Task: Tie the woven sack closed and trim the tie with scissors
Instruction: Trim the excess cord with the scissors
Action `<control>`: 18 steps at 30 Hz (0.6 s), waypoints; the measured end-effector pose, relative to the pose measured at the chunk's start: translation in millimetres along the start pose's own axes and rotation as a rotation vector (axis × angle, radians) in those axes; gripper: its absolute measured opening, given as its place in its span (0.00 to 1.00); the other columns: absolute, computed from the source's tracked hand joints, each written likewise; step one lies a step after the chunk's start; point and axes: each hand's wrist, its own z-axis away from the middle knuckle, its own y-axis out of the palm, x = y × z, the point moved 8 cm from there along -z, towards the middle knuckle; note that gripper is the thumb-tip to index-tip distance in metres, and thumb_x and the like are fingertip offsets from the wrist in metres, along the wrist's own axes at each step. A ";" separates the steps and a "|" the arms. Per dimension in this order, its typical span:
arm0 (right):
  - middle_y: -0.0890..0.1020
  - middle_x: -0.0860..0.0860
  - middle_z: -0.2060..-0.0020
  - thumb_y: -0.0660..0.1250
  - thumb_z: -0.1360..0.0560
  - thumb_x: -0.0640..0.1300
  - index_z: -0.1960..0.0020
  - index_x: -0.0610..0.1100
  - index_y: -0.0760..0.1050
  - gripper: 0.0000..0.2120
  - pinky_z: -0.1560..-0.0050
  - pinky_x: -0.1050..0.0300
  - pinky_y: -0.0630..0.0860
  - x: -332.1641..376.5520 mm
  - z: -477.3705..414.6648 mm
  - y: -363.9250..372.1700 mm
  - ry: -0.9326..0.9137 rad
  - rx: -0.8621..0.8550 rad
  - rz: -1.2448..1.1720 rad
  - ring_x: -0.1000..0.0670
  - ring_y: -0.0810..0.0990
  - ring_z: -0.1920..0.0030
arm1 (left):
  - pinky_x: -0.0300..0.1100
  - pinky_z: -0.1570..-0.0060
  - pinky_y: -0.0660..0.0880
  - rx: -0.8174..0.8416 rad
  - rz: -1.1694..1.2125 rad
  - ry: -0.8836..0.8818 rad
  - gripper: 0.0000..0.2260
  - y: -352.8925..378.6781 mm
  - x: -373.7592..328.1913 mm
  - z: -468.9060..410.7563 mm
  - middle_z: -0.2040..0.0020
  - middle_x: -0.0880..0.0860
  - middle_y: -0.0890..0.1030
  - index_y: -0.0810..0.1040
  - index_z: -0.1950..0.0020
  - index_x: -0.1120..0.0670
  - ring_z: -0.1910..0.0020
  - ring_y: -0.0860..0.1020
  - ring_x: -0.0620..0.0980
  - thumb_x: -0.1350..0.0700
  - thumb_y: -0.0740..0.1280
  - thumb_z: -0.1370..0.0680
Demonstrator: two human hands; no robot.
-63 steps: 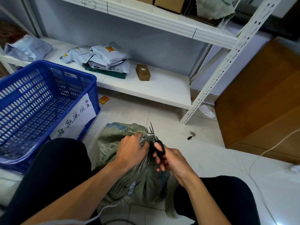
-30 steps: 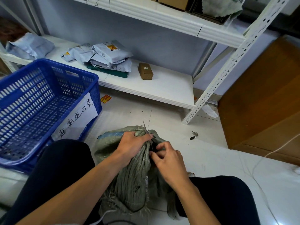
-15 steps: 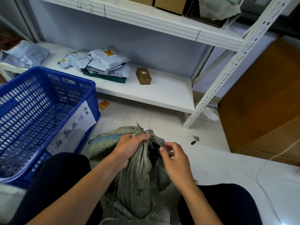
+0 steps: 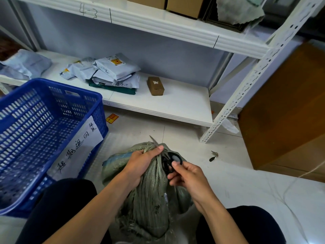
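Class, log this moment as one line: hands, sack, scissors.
left hand grips woven sack neck | right hand touches scissors handles | sack between knees

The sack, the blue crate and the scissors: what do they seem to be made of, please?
The sack looks like woven plastic strips, dull grey-green: a ribbed weave and frayed threads at its bottom edge show. The blue crate seems moulded plastic, slightly glossy, with slotted walls. The scissors have black loops, probably plastic; the thin grey tip looks like metal.
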 end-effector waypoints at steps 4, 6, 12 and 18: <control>0.84 0.41 0.65 0.66 0.19 0.43 0.51 0.38 0.80 0.08 0.62 0.55 0.78 5.3 -18.8 -17.6 -0.025 -0.124 -0.076 0.49 0.78 0.72 | 0.56 0.48 0.84 0.035 0.042 -0.022 0.19 5.8 -7.1 -20.8 0.52 0.62 0.88 0.83 0.42 0.63 0.54 0.88 0.62 0.50 0.77 0.25; 0.83 0.42 0.66 0.66 0.19 0.42 0.50 0.38 0.79 0.08 0.65 0.58 0.78 5.4 -32.9 -23.0 -0.020 -0.161 -0.095 0.49 0.77 0.72 | 0.58 0.44 0.82 0.054 0.065 -0.045 0.19 7.2 -8.2 -40.0 0.50 0.63 0.88 0.83 0.40 0.62 0.51 0.87 0.62 0.50 0.76 0.24; 0.76 0.46 0.70 0.67 0.20 0.42 0.55 0.41 0.78 0.06 0.66 0.54 0.75 16.7 -121.0 -56.6 0.012 -0.197 -0.037 0.49 0.73 0.74 | 0.53 0.45 0.82 0.029 0.113 -0.061 0.15 13.2 -28.9 -112.6 0.50 0.60 0.89 0.84 0.41 0.60 0.49 0.87 0.59 0.51 0.72 0.21; 0.77 0.46 0.68 0.62 0.18 0.42 0.52 0.41 0.76 0.07 0.66 0.54 0.79 7.5 -227.0 -84.5 0.113 -0.266 -0.107 0.50 0.73 0.74 | 0.56 0.38 0.79 0.102 -0.009 -0.026 0.13 15.7 -39.7 -153.0 0.49 0.58 0.89 0.83 0.40 0.59 0.49 0.88 0.57 0.52 0.70 0.20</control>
